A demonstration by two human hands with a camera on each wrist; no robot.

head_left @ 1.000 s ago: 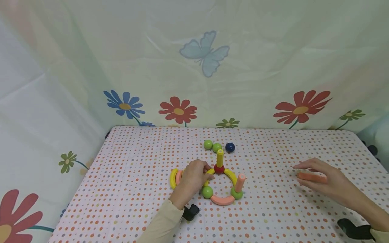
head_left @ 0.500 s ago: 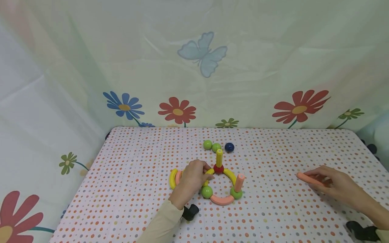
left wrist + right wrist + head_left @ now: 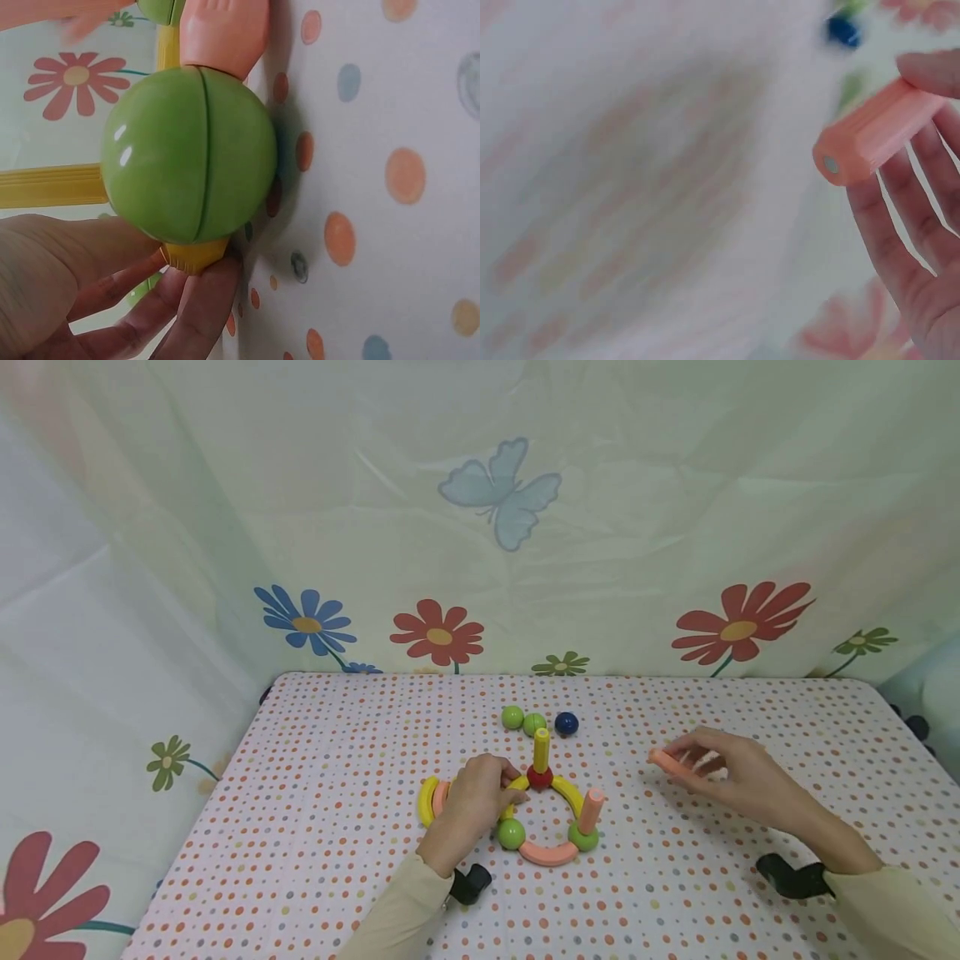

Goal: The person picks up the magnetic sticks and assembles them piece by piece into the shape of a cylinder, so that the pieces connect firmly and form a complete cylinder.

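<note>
A ring of magnetic balls and curved rods lies on the table. My left hand [image 3: 474, 800] pinches its left yellow curved rod [image 3: 196, 256], next to a green ball [image 3: 172, 150]. A pink curved rod [image 3: 549, 854] joins that ball to another green ball [image 3: 582, 837], which bears an upright pink rod [image 3: 592, 810]. At the back, a red ball [image 3: 539, 777] carries an upright yellow rod [image 3: 542, 750]; a yellow curved rod [image 3: 568, 794] closes the right side. My right hand [image 3: 750, 777] holds a straight pink rod [image 3: 885, 133] between thumb and fingers, raised right of the ring.
Behind the ring lie two green balls [image 3: 513, 717] and a dark blue ball [image 3: 566, 723]. Left of my left hand, a yellow curved rod [image 3: 427, 802] lies beside a pink curved rod [image 3: 439, 797], partly hidden by the hand. A dotted cloth [image 3: 337, 752] covers the table.
My right hand has turned the pink rod in its fingers and carried it leftward, closer to the ring. The left hand stays in place on the yellow curved rod.
</note>
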